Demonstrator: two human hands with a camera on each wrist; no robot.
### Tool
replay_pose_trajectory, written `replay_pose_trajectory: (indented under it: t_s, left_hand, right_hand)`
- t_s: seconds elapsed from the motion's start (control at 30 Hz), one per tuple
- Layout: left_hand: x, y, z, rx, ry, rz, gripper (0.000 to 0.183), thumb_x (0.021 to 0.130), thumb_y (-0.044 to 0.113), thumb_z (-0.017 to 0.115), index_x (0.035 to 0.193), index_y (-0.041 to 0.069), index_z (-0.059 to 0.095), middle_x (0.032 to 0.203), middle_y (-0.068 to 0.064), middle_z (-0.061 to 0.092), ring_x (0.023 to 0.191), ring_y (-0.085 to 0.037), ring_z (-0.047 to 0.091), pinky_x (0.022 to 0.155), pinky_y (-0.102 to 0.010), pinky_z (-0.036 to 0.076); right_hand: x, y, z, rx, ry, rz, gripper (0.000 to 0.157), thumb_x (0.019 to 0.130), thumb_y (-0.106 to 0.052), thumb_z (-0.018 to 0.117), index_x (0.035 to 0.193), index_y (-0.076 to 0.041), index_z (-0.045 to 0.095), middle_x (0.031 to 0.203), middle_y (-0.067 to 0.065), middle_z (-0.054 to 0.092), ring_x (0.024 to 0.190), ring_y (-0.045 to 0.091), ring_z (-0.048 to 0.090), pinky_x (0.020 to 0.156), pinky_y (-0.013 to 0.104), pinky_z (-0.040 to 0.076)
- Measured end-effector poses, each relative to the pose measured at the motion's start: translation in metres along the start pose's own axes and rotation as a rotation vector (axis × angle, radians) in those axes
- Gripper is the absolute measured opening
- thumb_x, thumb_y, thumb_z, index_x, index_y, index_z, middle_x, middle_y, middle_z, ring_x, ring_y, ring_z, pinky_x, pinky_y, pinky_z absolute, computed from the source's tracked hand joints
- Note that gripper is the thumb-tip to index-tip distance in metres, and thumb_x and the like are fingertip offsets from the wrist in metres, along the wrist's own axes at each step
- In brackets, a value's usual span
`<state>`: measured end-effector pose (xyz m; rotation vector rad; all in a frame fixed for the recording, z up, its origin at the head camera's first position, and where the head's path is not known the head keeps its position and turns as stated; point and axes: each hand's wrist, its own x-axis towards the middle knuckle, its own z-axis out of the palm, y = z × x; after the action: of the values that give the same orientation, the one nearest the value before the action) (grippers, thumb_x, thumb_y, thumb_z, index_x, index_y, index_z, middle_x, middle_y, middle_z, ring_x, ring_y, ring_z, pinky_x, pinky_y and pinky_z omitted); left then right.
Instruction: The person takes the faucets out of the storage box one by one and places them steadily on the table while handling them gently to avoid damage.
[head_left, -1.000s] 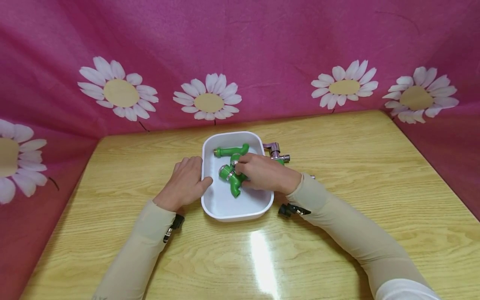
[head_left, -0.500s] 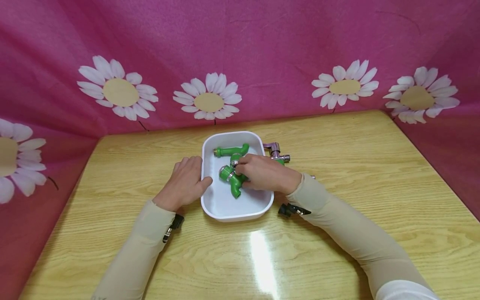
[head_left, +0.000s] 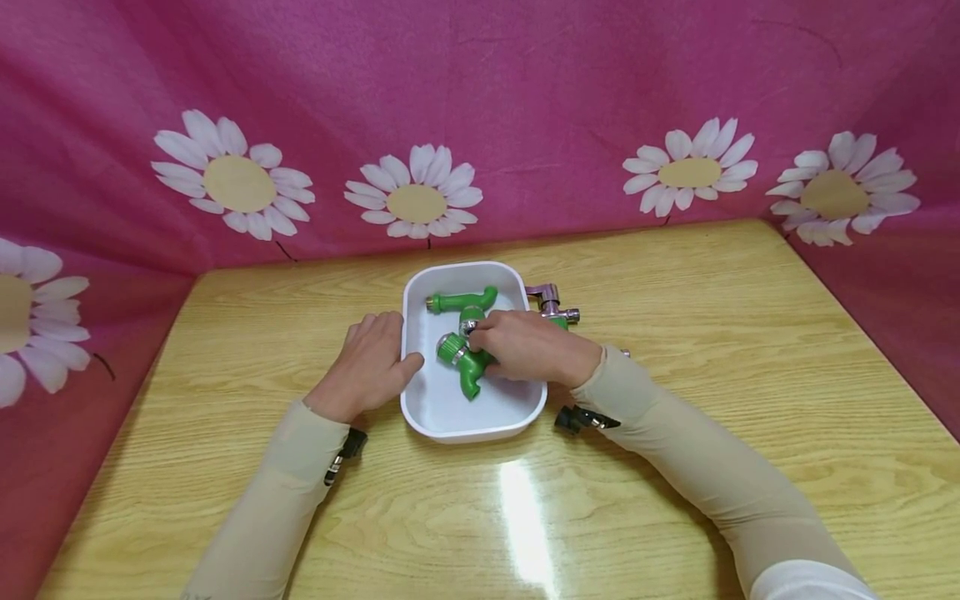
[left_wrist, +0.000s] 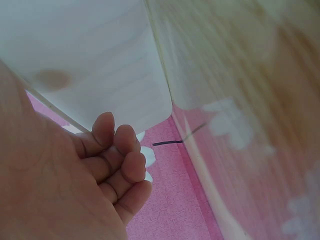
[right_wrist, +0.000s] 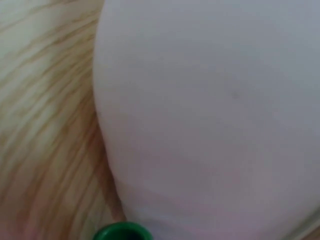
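Note:
A white plastic tub (head_left: 450,417) stands on the table with green taps inside. My left hand (head_left: 367,367) holds its left rim, thumb over the inside edge and fingers outside; in the left wrist view the fingers (left_wrist: 132,167) are curled beside the outer wall. Inside the tub, my right hand (head_left: 525,346) grips a green tap (head_left: 471,371) with a ribbed knob; the hand covers its rear part. Another green tap (head_left: 461,302) lies behind, its brass threaded end to the left. The right wrist view is mostly the tub's outer wall (right_wrist: 210,110).
Just right of the tub lies a metal tap (head_left: 551,304) with a lever, beside a partly hidden green piece (head_left: 558,322). A small metal end (head_left: 626,353) shows past my right wrist. The wooden table (head_left: 720,300) meets a pink flowered cloth (head_left: 540,117) at the back.
The green tap under my right hand has shifted very slightly, its spout a little nearer to me. Both hands keep their places.

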<state>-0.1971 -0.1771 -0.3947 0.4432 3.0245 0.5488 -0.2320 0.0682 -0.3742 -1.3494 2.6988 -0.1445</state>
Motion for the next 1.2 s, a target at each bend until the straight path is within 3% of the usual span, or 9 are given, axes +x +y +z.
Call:
replay_pose_trajectory:
  t_s: [0.3,0.63,0.9,1.2]
  left_hand:
    - [0.0000,0.0006,-0.0005,0.001,0.001,0.001,0.037,0.093,0.032,0.054,0.112,0.000,0.051,0.097,-0.011,0.054,0.097,-0.029,0.045,0.086,-0.041,0.034]
    - [-0.0010,0.0012,-0.0007,-0.003,-0.002,-0.004,0.037,0.093,0.032,0.054,0.112,0.000,0.051,0.097,-0.011,0.054,0.098,-0.029,0.045,0.085,-0.040,0.034]
    - [-0.0008,0.0008,-0.0009,-0.005,-0.001,-0.003,0.037,0.093,0.032,0.055,0.112,0.000,0.052,0.095,-0.011,0.054,0.096,-0.029,0.045,0.084,-0.039,0.033]
    - [-0.0002,0.0011,-0.0005,-0.007,0.001,-0.003,0.036,0.093,0.032,0.055,0.112,0.001,0.052,0.095,-0.011,0.054,0.097,-0.029,0.045,0.084,-0.039,0.033]
  right_hand:
    - [-0.0007,-0.0001,-0.0007,-0.012,-0.018,-0.004,0.020,0.090,-0.022,0.079,0.109,-0.018,0.076,0.106,0.000,0.073,0.097,0.015,0.064,0.077,0.037,0.058]
    - [-0.0019,-0.0001,-0.0024,0.007,-0.047,-0.010,0.027,0.090,-0.026,0.080,0.116,-0.020,0.076,0.115,0.002,0.075,0.103,0.016,0.068,0.083,0.041,0.059]
    - [-0.0023,-0.0003,-0.0025,0.023,-0.059,-0.022,0.024,0.089,-0.022,0.080,0.113,-0.023,0.077,0.106,-0.002,0.075,0.092,0.013,0.065,0.077,0.036,0.057]
    - [-0.0029,0.0008,-0.0011,0.019,-0.053,-0.037,0.024,0.090,-0.021,0.080,0.113,-0.023,0.077,0.107,-0.003,0.076,0.092,0.013,0.065,0.079,0.036,0.056]
